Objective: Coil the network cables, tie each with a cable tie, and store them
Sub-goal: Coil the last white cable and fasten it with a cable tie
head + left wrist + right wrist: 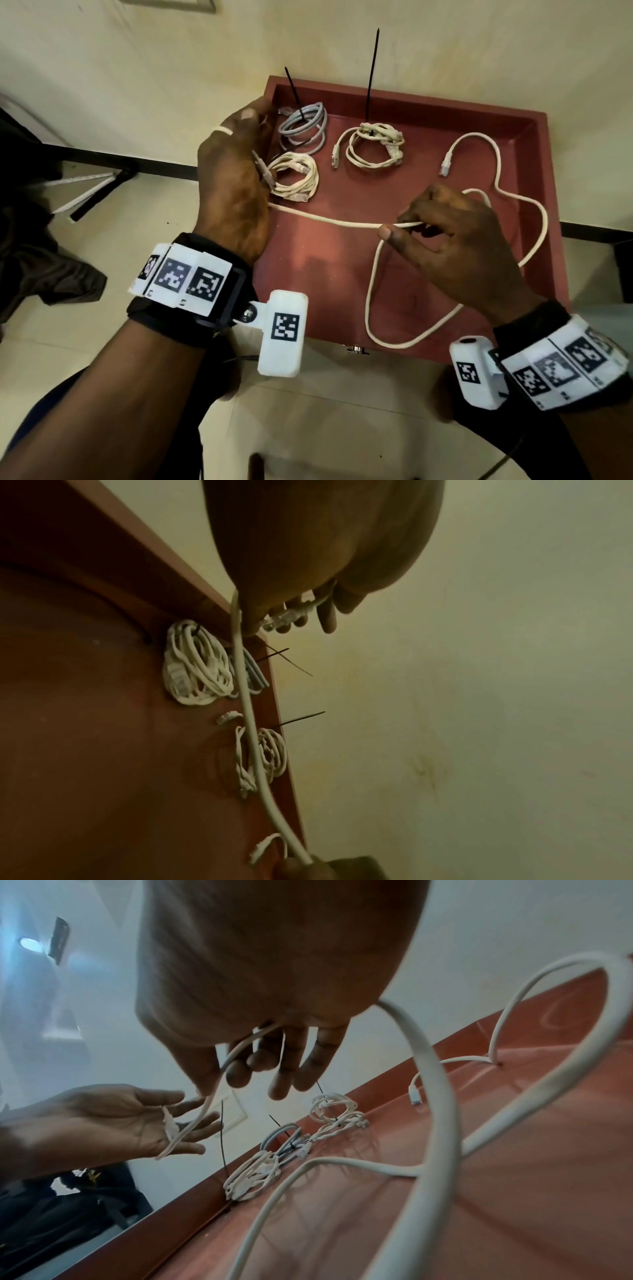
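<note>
A red tray (411, 102) holds a loose cream network cable (325, 221) that winds in wide loops across its floor. My left hand (239, 154) is at the tray's left edge. Its fingers are straight in the right wrist view, and one plug (169, 1125) and the cable's end lie across the open palm (113, 1123). My right hand (399, 226) pinches the cable mid-length between thumb and forefinger, above the tray's middle. The stretch between my hands runs nearly straight. The other plug (445, 168) lies free at the right.
Three tied coils lie at the tray's back: a grey one (303, 128) and two cream ones (294, 176) (373, 145). Black cable-tie tails (371, 75) stick up from them. A dark cloth (41, 267) lies on the floor to the left.
</note>
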